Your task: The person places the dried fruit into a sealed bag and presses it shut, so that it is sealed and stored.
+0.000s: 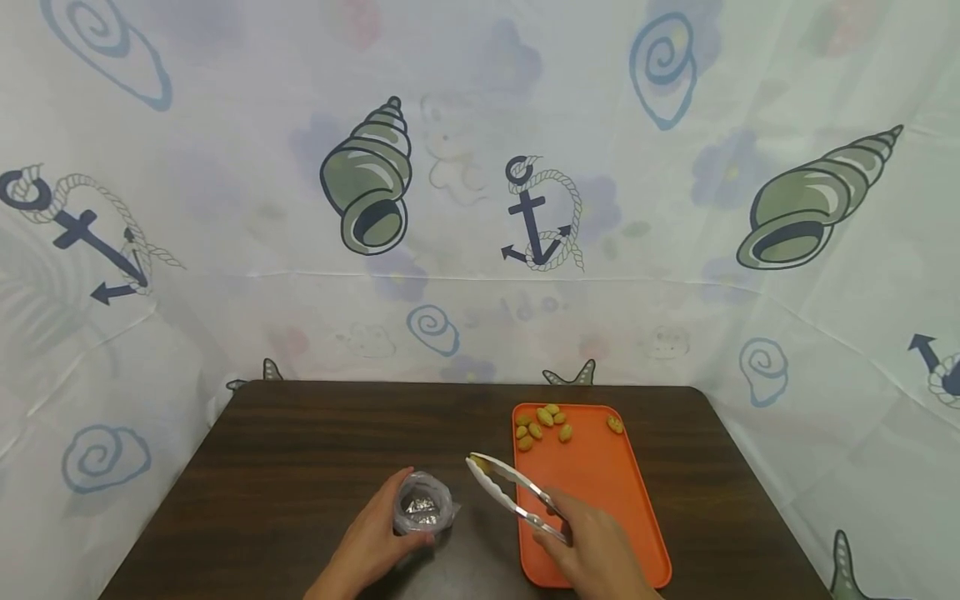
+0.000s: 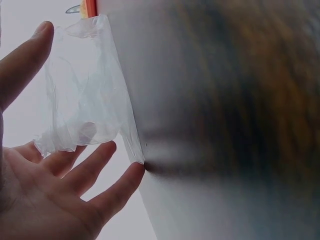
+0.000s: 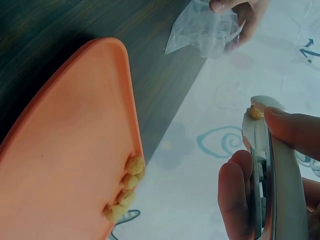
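Toward the front of the table, my left hand [image 1: 363, 537] holds a clear plastic bag [image 2: 82, 85] upright, its mouth facing up, with the thumb on one side and fingers on the other. Something shiny and silvery shows inside the bag in the head view. My right hand [image 1: 600, 542] grips metal tongs with pale tips [image 3: 287, 195] over the left edge of an orange tray [image 1: 588, 500]. Between the tong tips sits a small yellow-brown oval piece [image 3: 255, 112]. The tips point toward the bag, apart from it. Several similar pieces [image 1: 545, 417] lie at the tray's far end.
The dark wood-grain table [image 1: 315, 450] carries the tray on its right side. One lone piece [image 1: 615, 425] lies near the tray's far right corner. A pale printed curtain [image 1: 465, 208] with shells and anchors surrounds the table at the back and sides.
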Action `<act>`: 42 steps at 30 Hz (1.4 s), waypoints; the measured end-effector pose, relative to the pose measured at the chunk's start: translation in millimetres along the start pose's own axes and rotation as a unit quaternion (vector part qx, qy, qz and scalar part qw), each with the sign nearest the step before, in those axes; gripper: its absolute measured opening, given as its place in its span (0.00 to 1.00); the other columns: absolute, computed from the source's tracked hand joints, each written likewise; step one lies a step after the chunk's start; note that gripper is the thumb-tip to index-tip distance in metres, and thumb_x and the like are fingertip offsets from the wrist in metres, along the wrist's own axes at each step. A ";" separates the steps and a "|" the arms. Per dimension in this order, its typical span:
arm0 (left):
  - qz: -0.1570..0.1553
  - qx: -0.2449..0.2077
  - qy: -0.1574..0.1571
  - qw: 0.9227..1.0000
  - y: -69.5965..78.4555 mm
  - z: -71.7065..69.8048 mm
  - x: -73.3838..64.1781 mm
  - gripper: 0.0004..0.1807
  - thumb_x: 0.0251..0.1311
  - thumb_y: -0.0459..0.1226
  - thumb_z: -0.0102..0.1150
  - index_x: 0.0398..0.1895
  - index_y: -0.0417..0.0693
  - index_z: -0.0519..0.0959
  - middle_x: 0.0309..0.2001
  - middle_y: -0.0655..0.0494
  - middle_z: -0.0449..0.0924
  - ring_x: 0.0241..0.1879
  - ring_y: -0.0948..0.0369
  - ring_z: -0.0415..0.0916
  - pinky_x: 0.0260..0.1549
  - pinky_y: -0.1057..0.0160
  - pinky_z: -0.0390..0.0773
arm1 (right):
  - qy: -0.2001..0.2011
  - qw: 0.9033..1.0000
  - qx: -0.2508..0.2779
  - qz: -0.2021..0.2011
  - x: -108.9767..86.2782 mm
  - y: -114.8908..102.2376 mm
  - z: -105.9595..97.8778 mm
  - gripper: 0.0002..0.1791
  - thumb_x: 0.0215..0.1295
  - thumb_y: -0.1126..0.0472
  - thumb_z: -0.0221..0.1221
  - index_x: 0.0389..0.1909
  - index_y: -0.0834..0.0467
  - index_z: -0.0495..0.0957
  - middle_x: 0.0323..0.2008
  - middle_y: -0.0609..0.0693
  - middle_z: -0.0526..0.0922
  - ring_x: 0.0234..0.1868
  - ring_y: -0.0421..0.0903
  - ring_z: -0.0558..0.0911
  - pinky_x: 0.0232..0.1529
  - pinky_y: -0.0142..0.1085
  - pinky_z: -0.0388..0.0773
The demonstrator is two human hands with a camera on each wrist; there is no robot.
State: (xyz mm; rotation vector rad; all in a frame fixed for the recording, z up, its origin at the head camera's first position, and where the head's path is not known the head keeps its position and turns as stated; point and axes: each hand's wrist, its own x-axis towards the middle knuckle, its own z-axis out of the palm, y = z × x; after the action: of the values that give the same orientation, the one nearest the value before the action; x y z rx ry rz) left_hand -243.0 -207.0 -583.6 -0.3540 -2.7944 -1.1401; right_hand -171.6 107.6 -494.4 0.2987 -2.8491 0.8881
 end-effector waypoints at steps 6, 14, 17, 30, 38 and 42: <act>-0.008 -0.007 -0.002 1.000 0.1 -0.5 -0.4 0.58 0.38 0.51 0.86 0.76 0.50 0.65 0.67 0.45 0.76 0.64 0.47 0.76 0.58 0.42 0.77 | 0.009 1.000 0.010 -0.001 1.0 -2.4 2.2 0.22 0.63 0.48 0.71 0.56 0.50 0.82 0.19 0.34 0.69 0.19 0.30 0.65 0.22 0.28 0.63; -0.013 -0.009 -0.007 1.000 0.1 -1.1 -0.3 0.58 0.38 0.51 0.86 0.76 0.51 0.65 0.68 0.45 0.76 0.65 0.46 0.76 0.57 0.41 0.77 | 0.027 1.000 -0.001 -0.015 1.4 -5.2 6.4 0.21 0.61 0.51 0.72 0.55 0.48 0.83 0.19 0.33 0.68 0.20 0.29 0.64 0.22 0.28 0.63; -0.015 -0.007 -0.010 1.000 -0.1 -1.0 -0.3 0.58 0.38 0.51 0.86 0.76 0.52 0.65 0.68 0.45 0.75 0.65 0.46 0.76 0.57 0.40 0.77 | 0.034 0.999 -0.007 -0.023 1.8 -5.7 8.2 0.20 0.61 0.51 0.72 0.54 0.48 0.83 0.18 0.34 0.67 0.19 0.29 0.63 0.21 0.28 0.61; -0.016 -0.010 -0.005 1.000 0.5 0.1 0.0 0.58 0.38 0.50 0.86 0.75 0.51 0.66 0.68 0.47 0.75 0.65 0.48 0.76 0.58 0.42 0.77 | 0.058 0.995 -0.033 -0.079 3.2 -7.3 17.4 0.22 0.56 0.55 0.73 0.53 0.47 0.83 0.22 0.30 0.69 0.22 0.26 0.64 0.25 0.26 0.62; -0.014 -0.009 -0.003 1.000 0.0 0.8 0.3 0.58 0.37 0.49 0.86 0.75 0.50 0.66 0.68 0.47 0.76 0.65 0.48 0.76 0.58 0.42 0.77 | 0.063 0.991 -0.042 -0.106 5.5 -9.9 20.6 0.21 0.56 0.55 0.73 0.51 0.46 0.82 0.23 0.33 0.71 0.23 0.26 0.64 0.24 0.25 0.62; -0.013 -0.008 -0.004 1.000 0.7 1.0 0.0 0.58 0.37 0.49 0.86 0.75 0.50 0.65 0.68 0.48 0.76 0.64 0.49 0.77 0.57 0.43 0.78 | 0.067 0.989 -0.049 -0.122 6.5 -11.4 22.7 0.22 0.56 0.56 0.73 0.52 0.49 0.82 0.24 0.34 0.73 0.24 0.28 0.66 0.25 0.26 0.64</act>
State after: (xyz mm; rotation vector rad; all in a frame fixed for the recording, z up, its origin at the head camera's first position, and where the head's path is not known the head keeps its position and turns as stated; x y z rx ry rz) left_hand -242.8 -205.9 -583.8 -0.3259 -2.8055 -1.1688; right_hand -177.0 84.4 -505.4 0.5394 -2.6493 0.6907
